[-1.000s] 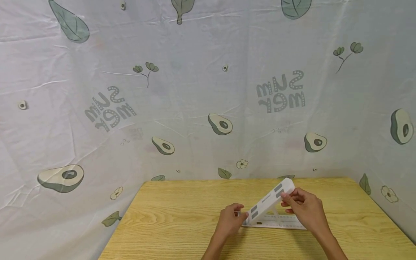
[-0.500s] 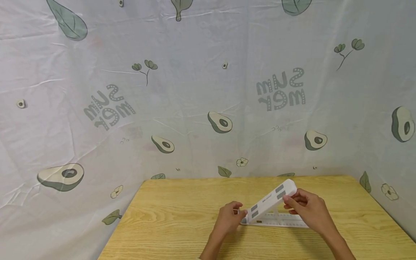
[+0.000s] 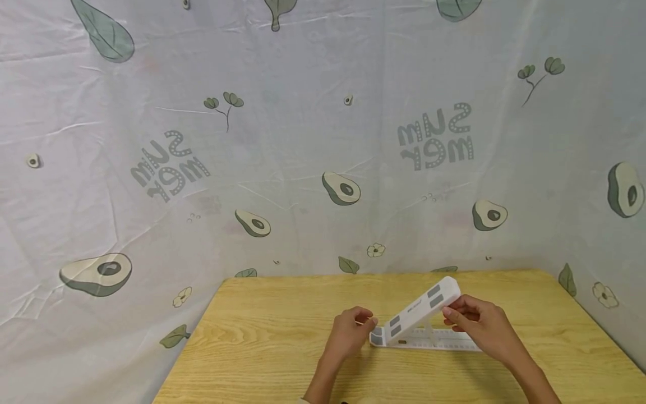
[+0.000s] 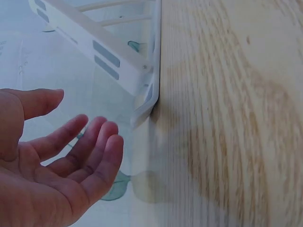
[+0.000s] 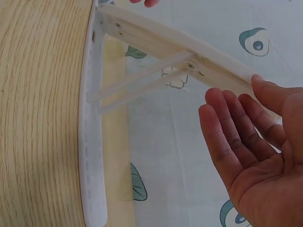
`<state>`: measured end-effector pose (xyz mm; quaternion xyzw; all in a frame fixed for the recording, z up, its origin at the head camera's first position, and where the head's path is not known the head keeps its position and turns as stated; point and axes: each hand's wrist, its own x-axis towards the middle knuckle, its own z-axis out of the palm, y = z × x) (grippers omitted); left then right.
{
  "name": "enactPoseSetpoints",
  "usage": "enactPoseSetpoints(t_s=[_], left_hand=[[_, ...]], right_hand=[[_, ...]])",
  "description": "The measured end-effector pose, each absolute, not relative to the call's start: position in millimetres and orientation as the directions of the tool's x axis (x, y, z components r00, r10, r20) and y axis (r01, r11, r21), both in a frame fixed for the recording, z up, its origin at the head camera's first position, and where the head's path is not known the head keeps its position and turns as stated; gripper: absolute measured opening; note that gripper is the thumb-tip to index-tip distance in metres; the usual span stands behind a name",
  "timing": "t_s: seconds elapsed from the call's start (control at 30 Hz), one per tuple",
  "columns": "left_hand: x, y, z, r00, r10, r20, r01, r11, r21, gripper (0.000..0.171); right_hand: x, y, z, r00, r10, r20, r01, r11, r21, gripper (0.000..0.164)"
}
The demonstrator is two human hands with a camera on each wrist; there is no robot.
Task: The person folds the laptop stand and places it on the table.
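Observation:
A white folding laptop stand (image 3: 423, 311) with grey pads rests on the wooden table, its upper arm tilted up to the right. A thin prop (image 5: 142, 78) runs between that arm and the flat base (image 5: 92, 142), as the right wrist view shows. My right hand (image 3: 481, 325) pinches the raised end of the arm between thumb and fingers. Beside the hinged left end, my left hand (image 3: 349, 332) holds nothing. In the left wrist view, the fingers (image 4: 111, 151) of that hand are loosely bent, a gap away from the stand's corner.
The wood-grain table (image 3: 272, 336) extends to both sides of the stand. Behind it and at the sides hangs a pale cloth (image 3: 292, 140) printed with avocados, leaves and lettering, meeting the table's back edge.
My left hand has let go of the stand's hinged end and moved a little left, uncovering the grey corner pad. The right hand keeps its pinch while the raised arm sinks slightly.

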<state>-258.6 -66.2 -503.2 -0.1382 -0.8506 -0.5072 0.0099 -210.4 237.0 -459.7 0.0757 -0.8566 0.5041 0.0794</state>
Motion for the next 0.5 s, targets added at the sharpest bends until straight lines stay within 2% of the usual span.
enactPoseSetpoints(t_s=[0.17, 0.5], left_hand=[[-256.5, -69.5, -498.8, -0.963, 0.246, 0.109, 0.212, 0.444, 0.871, 0.016], [-253.1, -62.4, -499.9, -0.952, 0.298, 0.07, 0.197, 0.422, 0.885, 0.015]], right_hand=[[-214.1, 241.8, -462.6, -0.979, -0.069, 0.19, -0.198, 0.5, -0.843, 0.023], [-219.2, 255.6, -473.3, -0.981, -0.135, 0.14, -0.192, 0.557, -0.808, 0.026]])
